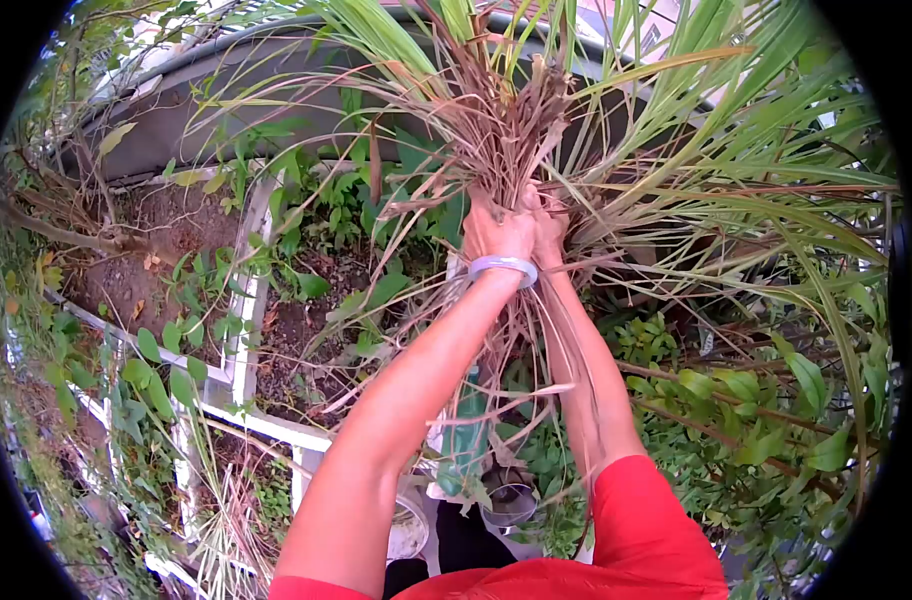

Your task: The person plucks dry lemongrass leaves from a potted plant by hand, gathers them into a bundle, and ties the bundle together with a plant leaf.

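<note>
My left hand [496,232], with a pale lilac bangle [504,265] at the wrist, is closed around a thick bundle of dry grass leaves [501,145]. Pressed up beside it, my right hand [549,230] is closed on the same bundle, its fingers partly hidden by leaves. Brown, withered blades make up the part near my hands, and some dry strands hang down between my forearms. Long green grass blades [736,130] fan out above and to the right.
White planter frames [251,290] with soil [171,260] stand on the left. A dark curved wall [226,95] runs behind. Below my arms are a green bottle [464,440], a dark pot [511,503] and a pale bucket [408,528]. Leafy branches [756,420] crowd the right.
</note>
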The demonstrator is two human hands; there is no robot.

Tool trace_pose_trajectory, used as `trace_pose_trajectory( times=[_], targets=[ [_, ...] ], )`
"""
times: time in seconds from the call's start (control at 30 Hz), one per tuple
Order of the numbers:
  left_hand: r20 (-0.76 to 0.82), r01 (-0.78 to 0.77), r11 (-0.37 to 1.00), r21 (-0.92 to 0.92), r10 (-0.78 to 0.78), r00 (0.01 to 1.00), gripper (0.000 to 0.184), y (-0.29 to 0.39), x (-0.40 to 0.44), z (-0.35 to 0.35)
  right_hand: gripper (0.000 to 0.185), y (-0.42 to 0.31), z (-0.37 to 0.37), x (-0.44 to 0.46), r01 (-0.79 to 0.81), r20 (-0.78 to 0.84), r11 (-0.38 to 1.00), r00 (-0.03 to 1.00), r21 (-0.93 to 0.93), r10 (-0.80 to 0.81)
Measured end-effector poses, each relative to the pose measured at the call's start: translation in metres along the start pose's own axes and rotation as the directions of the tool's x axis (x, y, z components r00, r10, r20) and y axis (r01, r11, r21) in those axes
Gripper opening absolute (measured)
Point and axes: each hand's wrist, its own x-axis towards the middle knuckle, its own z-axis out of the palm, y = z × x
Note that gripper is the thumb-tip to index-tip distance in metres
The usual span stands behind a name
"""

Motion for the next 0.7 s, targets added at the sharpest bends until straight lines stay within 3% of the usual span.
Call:
trace_pose_trajectory(
  times=[0.03,0.1,0.17,0.27,0.3,0.43,0.5,0.57,0.63,0.7],
  targets=[
    [-0.075,-0.069,0.998,0.014,0.069,0.995,0.074,-0.003,0.011,0.01,0.018,0.002,-0.001,0.0,0.035,-0.004,0.999,0.999,0.034,-0.035],
    [-0.207,-0.199,0.978,0.055,0.206,0.956,0.075,-0.01,0.028,0.033,0.018,0.007,-0.007,0.005,-0.056,0.034,0.975,0.998,0.216,0.05],
    [-0.176,-0.186,0.966,0.181,0.218,0.96,0.079,-0.008,0.042,0.044,0.014,-0.001,-0.007,0.001,-0.02,0.086,0.973,0.996,0.228,0.0],
    [-0.229,-0.385,0.912,0.139,0.408,0.884,0.067,-0.023,0.057,0.064,0.021,0.017,-0.019,0.007,-0.031,0.106,0.981,0.994,0.193,0.01],
    [-0.247,-0.46,0.881,0.111,0.473,0.846,0.065,-0.026,0.062,0.071,0.024,0.02,-0.024,0.013,-0.012,0.125,0.993,0.992,0.116,-0.003],
    [-0.172,-0.237,0.97,0.052,0.243,0.955,0.046,-0.01,0.06,0.073,0.035,0.014,-0.04,0.014,0.071,0.189,0.96,0.982,-0.27,-0.02],
    [-0.182,-0.338,0.94,0.037,0.339,0.923,0.04,-0.022,0.067,0.081,0.033,0.005,-0.045,0.009,0.133,0.216,0.893,0.976,-0.431,-0.041],
    [-0.171,-0.366,0.931,-0.004,0.36,0.917,0.039,-0.022,0.071,0.081,0.028,-0.015,-0.05,-0.007,0.178,0.221,0.669,0.975,-0.721,-0.02],
    [-0.203,-0.504,0.863,0.031,0.499,0.842,0.042,-0.031,0.071,0.084,0.024,-0.002,-0.053,-0.014,0.504,0.395,0.492,0.863,-0.71,-0.315],
    [-0.211,-0.456,0.885,-0.096,0.43,0.878,0.044,-0.034,0.075,0.088,0.009,0.0,-0.048,0.002,0.523,0.452,0.433,0.853,-0.735,-0.262]
  ],
)
